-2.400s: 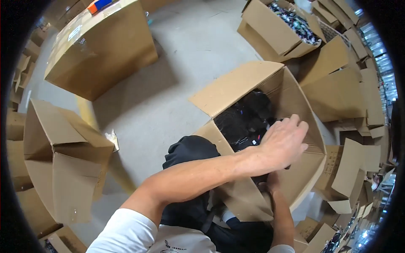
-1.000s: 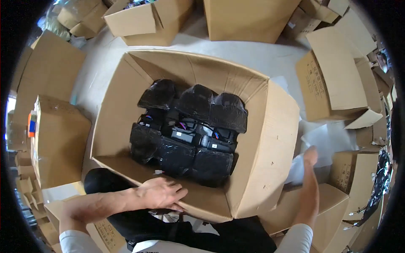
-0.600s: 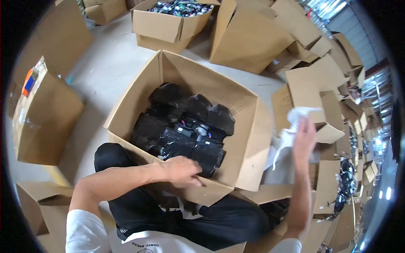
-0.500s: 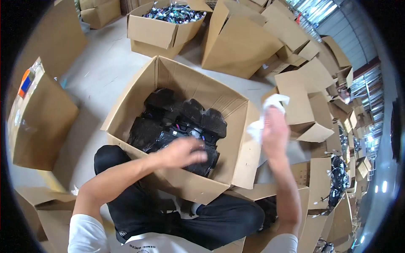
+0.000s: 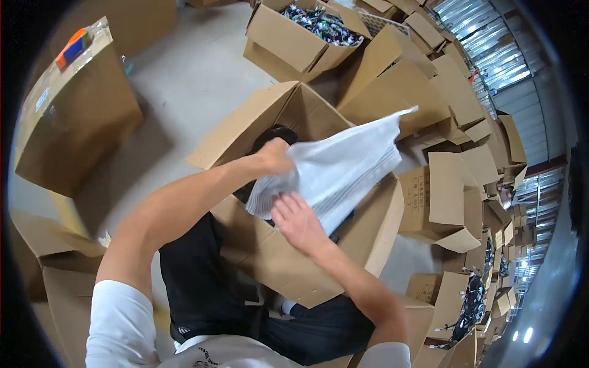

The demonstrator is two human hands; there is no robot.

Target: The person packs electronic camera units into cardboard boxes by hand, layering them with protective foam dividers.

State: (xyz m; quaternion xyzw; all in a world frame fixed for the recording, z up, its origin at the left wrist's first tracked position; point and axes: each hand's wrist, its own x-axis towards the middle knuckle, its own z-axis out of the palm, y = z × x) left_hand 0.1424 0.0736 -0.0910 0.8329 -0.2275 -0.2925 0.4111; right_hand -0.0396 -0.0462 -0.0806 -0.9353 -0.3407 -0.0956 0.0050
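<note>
Your right hand (image 5: 299, 222), fingers extended, touches white sheeting (image 5: 346, 161) across the open box (image 5: 288, 270); blur hides whether your left hand (image 5: 275, 157) pinches it. Keep the folds even between the box's corners.

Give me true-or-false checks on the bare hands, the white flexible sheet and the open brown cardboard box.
1. The right hand touches the white flexible sheet. True.
2. The sheet lies on the grey floor. False: it is over the open brown cardboard box.
3. The left hand is farther from the person's body than the right. True.
4. The sheet hides everything in the box. False: a rounded black piece shows beyond the left hand.
</note>
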